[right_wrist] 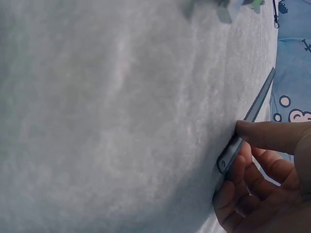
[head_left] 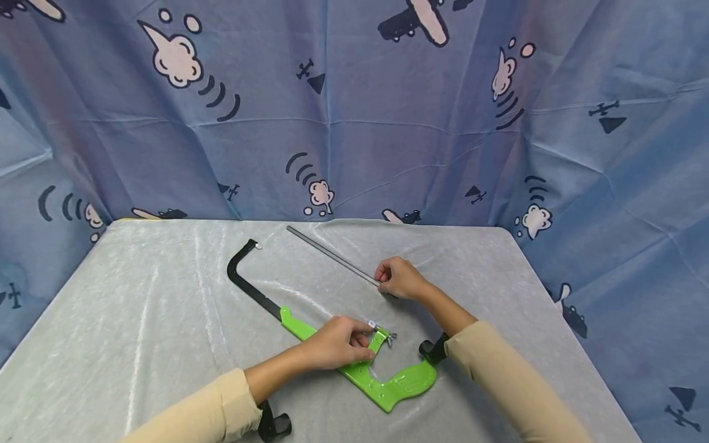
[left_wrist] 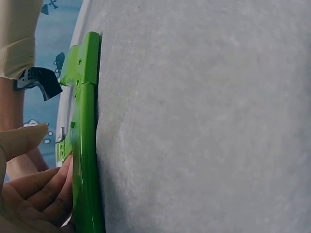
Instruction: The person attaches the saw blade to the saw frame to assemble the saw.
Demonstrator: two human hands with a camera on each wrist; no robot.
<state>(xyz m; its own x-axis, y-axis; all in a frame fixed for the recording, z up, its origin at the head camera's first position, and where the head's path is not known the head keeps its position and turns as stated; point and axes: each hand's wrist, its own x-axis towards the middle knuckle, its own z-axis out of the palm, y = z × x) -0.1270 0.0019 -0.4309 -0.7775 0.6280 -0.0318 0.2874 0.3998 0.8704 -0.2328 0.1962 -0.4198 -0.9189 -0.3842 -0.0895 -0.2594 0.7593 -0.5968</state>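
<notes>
A hacksaw frame (head_left: 362, 373), with a green handle part and a black front arm (head_left: 252, 289), lies slantwise on the table with no blade fitted. My left hand (head_left: 338, 342) is over its middle, near the short post with the wing nut (head_left: 391, 338). In the left wrist view the fingers (left_wrist: 57, 191) touch the inner side of the green frame (left_wrist: 87, 126), and the thumb stands apart from them. My right hand (head_left: 401, 278) pinches a hacksaw blade (head_left: 332, 255) near its near end. The right wrist view shows a hole in that end of the blade (right_wrist: 257, 104).
A pale grey velvety cloth covers the table (head_left: 138, 320). Behind it hangs a blue patterned curtain (head_left: 354, 111), reaching round both sides. Black mounts (head_left: 274, 423) are worn at both wrists, the right one close to the saw's handle.
</notes>
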